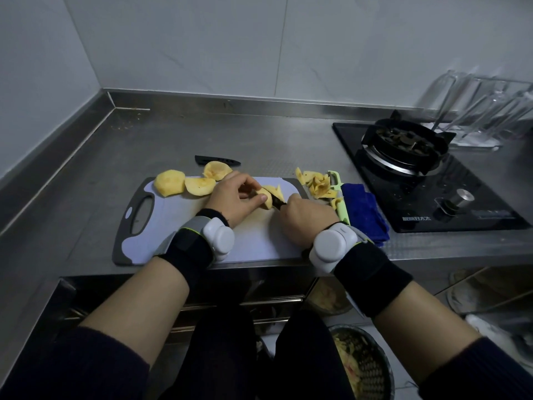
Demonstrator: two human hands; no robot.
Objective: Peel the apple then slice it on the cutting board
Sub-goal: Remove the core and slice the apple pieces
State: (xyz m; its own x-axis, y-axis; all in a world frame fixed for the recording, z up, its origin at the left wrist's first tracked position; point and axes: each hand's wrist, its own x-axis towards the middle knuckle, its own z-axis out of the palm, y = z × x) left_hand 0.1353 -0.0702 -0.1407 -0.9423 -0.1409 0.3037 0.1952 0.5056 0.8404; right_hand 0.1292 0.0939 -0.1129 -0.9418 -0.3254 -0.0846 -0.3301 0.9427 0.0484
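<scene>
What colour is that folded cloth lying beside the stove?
Deep blue. The cloth shows best in the head view, the only view here.

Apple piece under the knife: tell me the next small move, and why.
Probably press the knife straight down through the apple piece to the cutting board. The right hand grips the knife, its dark blade already in the piece. The left hand pinches the piece steady, and cut slices lie just beyond the blade.
</scene>
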